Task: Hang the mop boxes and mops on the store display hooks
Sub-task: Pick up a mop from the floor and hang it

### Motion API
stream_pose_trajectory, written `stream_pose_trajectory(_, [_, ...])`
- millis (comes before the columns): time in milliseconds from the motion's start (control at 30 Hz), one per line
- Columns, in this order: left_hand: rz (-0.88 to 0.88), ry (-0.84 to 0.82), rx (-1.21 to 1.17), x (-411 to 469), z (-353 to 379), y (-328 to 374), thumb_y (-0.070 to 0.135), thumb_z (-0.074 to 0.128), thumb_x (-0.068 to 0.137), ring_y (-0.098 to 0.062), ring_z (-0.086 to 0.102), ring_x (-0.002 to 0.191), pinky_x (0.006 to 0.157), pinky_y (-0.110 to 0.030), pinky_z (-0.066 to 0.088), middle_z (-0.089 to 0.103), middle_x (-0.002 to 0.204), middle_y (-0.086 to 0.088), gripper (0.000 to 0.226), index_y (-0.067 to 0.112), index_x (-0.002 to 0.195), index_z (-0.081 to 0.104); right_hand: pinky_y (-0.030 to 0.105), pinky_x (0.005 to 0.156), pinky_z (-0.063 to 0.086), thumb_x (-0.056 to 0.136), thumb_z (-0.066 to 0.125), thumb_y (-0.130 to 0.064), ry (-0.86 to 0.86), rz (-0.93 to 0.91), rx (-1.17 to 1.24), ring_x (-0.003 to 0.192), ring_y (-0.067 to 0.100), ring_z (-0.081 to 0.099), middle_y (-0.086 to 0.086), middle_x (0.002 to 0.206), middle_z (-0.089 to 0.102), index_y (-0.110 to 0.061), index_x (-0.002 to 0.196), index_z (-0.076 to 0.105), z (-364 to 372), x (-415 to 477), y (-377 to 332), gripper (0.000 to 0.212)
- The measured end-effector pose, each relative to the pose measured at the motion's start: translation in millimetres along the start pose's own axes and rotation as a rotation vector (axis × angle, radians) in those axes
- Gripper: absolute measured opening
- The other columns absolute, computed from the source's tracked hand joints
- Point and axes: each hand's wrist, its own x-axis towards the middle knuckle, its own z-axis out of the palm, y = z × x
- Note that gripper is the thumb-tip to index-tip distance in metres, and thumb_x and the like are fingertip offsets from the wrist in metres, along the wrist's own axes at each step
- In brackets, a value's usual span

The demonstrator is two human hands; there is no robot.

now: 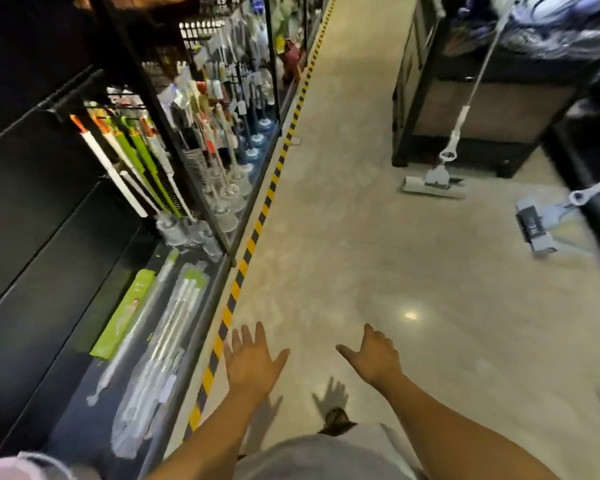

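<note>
hands out in front, both empty: left hand spread flat with fingers apart above the striped floor edge, right hand loose, thumb and fingers splayed, nothing gripped in either. both hover over the pale floor of a store aisle.

low on the left, on the bottom shelf of the dark display rack, lies a long green mop box, narrow and flat, lime coloured with a small picture printed on it. just beside it lie bagged mops, white poles in clear plastic, blurred. above them a row of mops with white and green handles hangs slanting from the rack, orange tips at the top.

across the aisle to the right, a flat mop stands with its grey head on the floor and its thin pole leaning up against a dark shelving unit. near it a second flat mop rests its grey head on the floor, handle running off right.

yellow and black tape runs along the rack's foot.
</note>
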Motion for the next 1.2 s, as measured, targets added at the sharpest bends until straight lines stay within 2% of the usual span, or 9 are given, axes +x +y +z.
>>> stream_pose_trajectory(300, [0.281, -0.036, 0.195, 62, -16, 146, 0.072, 0.027, 0.091, -0.033, 0.002, 0.151, 0.120, -0.050, 0.003, 0.005, 0.163, -0.013, 0.088, 0.019, 0.157, 0.002, 0.043, 0.108, 0.037, 0.090, 0.047, -0.067, 0.087, 0.239, 0.243, 0.135, 0.035, 0.039, 0.016, 0.149, 0.040, -0.008, 0.152, 0.021, -60, 33, 98, 0.089])
stream_pose_trajectory(400, [0.331, -0.052, 0.245, 76, -18, 171, 0.072, 0.027, 0.092, -0.033, 0.002, 0.150, 0.120, -0.049, 0.001, 0.004, 0.163, -0.014, 0.088, 0.019, 0.157, 0.000, 0.042, 0.105, 0.040, 0.089, 0.049, -0.066, 0.088, 0.299, 0.299, 0.133, 0.034, 0.041, 0.014, 0.146, 0.043, -0.009, 0.152, 0.023, -66, 37, 115, 0.089])
stream_pose_trajectory(633, [0.471, -0.098, 0.267, 147, -31, 261, 0.071, 0.025, 0.092, -0.034, 0.001, 0.150, 0.121, -0.050, 0.000, 0.002, 0.163, -0.015, 0.086, 0.020, 0.157, 0.002, 0.041, 0.109, 0.036, 0.089, 0.049, -0.066, 0.117, 0.452, 0.411, 0.139, 0.033, 0.035, 0.013, 0.152, 0.037, -0.010, 0.153, 0.019, -109, 97, 153, 0.091])
stream_pose_trajectory(800, [0.524, -0.109, 0.306, 231, -69, 334, 0.070, 0.028, 0.092, -0.035, 0.000, 0.150, 0.120, -0.051, 0.001, 0.001, 0.163, -0.016, 0.087, 0.019, 0.157, 0.000, 0.042, 0.110, 0.035, 0.091, 0.049, -0.064, 0.153, 0.489, 0.444, 0.139, 0.034, 0.033, 0.015, 0.153, 0.034, -0.008, 0.154, 0.016, -174, 172, 161, 0.090])
stream_pose_trajectory(967, [0.551, -0.091, 0.233, 315, -120, 412, 0.069, 0.030, 0.093, -0.035, 0.000, 0.150, 0.120, -0.050, -0.001, 0.001, 0.163, -0.015, 0.086, 0.019, 0.156, 0.001, 0.042, 0.109, 0.034, 0.092, 0.049, -0.062, 0.191, 0.473, 0.427, 0.138, 0.034, 0.034, 0.016, 0.151, 0.036, -0.007, 0.153, 0.017, -260, 255, 163, 0.089])
stream_pose_trajectory(1200, [0.549, -0.075, 0.244, 401, -161, 482, 0.071, 0.028, 0.092, -0.034, -0.001, 0.150, 0.121, -0.050, -0.001, 0.002, 0.163, -0.015, 0.088, 0.018, 0.157, 0.001, 0.042, 0.112, 0.031, 0.091, 0.054, -0.060, 0.271, 0.449, 0.610, 0.141, 0.035, 0.032, 0.016, 0.153, 0.034, -0.007, 0.153, 0.018, -348, 356, 147, 0.089])
